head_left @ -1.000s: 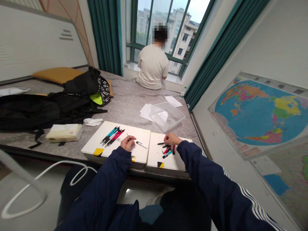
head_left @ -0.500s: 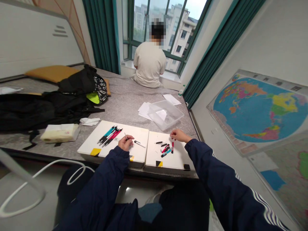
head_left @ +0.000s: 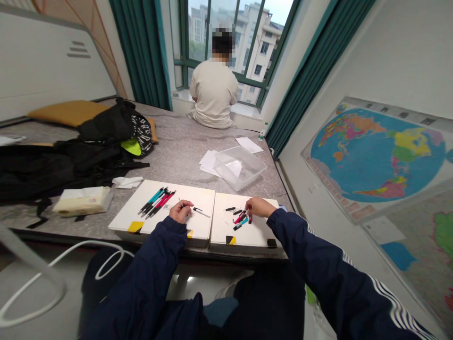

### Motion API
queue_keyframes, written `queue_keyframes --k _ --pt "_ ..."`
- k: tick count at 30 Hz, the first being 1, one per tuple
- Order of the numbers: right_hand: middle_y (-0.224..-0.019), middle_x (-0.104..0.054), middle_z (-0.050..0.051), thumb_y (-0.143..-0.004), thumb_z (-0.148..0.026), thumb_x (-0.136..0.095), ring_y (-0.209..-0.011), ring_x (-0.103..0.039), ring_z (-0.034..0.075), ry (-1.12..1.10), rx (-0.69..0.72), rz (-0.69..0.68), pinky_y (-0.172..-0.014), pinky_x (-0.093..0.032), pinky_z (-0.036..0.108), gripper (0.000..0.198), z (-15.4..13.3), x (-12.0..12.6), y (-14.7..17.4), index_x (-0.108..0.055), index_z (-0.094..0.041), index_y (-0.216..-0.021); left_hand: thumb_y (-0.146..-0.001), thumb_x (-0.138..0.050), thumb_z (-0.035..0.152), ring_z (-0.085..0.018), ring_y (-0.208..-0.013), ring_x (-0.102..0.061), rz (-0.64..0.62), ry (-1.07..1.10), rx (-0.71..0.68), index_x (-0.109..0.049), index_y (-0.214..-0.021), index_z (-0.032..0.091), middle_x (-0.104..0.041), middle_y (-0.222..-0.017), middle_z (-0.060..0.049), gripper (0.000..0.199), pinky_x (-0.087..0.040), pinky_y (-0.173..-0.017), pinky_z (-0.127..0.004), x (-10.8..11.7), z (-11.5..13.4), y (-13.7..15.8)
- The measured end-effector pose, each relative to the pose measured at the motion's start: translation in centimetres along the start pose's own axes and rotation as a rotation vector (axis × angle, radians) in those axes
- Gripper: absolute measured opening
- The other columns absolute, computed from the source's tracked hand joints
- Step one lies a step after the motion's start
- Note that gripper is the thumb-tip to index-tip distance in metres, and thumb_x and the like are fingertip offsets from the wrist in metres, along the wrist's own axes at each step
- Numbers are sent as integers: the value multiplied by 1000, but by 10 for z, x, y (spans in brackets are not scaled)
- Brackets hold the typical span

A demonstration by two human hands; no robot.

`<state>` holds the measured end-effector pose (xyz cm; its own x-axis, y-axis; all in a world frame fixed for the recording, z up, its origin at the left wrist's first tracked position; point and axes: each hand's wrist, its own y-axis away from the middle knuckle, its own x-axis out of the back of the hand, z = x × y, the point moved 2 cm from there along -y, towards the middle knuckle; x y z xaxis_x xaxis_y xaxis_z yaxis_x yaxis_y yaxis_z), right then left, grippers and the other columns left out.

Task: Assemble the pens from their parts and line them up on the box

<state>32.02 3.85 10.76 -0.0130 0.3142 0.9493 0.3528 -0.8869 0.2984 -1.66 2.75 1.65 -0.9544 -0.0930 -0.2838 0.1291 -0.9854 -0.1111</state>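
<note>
On the left white box (head_left: 130,208), my left hand (head_left: 180,212) is closed in a pinch on a thin rod that sticks up past the fingers. Just right of it lies a slim pen refill (head_left: 202,212) with a black end. Several assembled click pens (head_left: 157,202), blue, black and red, lie side by side further left. My right hand (head_left: 259,207) is over the right white box (head_left: 219,231), fingertips bent down at the loose pen parts. Those include a blue barrel piece (head_left: 241,224), a red piece (head_left: 239,218) and a black piece (head_left: 230,208). What the right fingers pinch is hidden.
Behind the boxes stand a clear plastic bin (head_left: 240,167) and white papers (head_left: 208,163). A tissue pack (head_left: 83,200) and black bags (head_left: 71,160) lie to the left. A person (head_left: 214,94) sits by the window. A white cable (head_left: 71,245) loops at lower left.
My right hand has come down and left onto the pen parts, covering the top of the upright red piece. The left hand stays by the refill. The whole view has shifted slightly.
</note>
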Motion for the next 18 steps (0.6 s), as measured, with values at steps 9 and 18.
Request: queue_keyframes --k 9,18 --pt "-92 -73 8 -76 -26 -70 -87 -64 21 70 -49 -6 -71 -39 24 16 -7 -1 4 -76 -20 -90 -63 -57 21 -10 -44 -42 -6 -65 -14 -66 -69 17 -46 -44 6 11 -38 -49 -24 -1 6 2" --pt "-91 -73 7 -76 -23 -68 -84 -65 20 29 -45 -36 -68 -39 23 18 -8 -1 4 -76 -19 -92 -62 -55 20 -10 -43 -41 11 -132 -34 -66 -66 17 -47 -44 5 12 -33 -46 -23 -4 12 5"
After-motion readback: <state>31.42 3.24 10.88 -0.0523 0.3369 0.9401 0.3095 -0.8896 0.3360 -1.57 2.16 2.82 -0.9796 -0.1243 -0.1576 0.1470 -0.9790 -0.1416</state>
